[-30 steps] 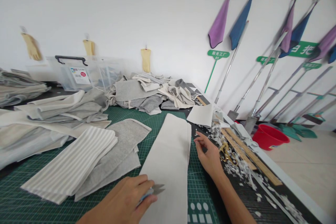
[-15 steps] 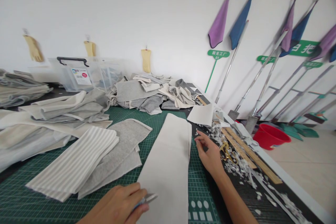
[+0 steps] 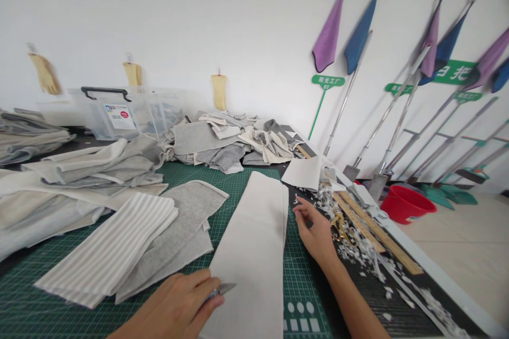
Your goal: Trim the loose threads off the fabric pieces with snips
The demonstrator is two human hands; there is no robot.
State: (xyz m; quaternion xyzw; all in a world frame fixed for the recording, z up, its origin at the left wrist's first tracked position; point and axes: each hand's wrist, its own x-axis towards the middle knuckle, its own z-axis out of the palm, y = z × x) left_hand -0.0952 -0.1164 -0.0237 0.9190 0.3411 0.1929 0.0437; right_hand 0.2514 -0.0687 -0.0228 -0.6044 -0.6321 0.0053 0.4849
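My left hand (image 3: 178, 302) is closed around small thread snips (image 3: 226, 288) with a bluish handle, their pointed metal blades sticking out to the right. The blades are over a long folded piece of off-white fabric (image 3: 250, 233) on the green cutting mat (image 3: 222, 228). To the right of this fabric, my right hand (image 3: 316, 230) has its fingers curled together, with a tiny white scrap (image 3: 296, 200) at the fingertips. Left of the fabric lie a striped folded cloth (image 3: 111, 243) and grey cloth pieces (image 3: 186, 212).
Cloth heaps (image 3: 214, 137) lie at the back and left (image 3: 99, 169), near a clear plastic box (image 3: 99, 116). Gold-handled scissors (image 3: 340, 228), wooden rulers (image 3: 382, 228) and white scraps (image 3: 358, 254) line the right edge. A red bucket (image 3: 405, 204) stands on the floor.
The view has shifted slightly, moving everything a little to the left. Both hands keep nearly the same pose, and the fabric lies as before.
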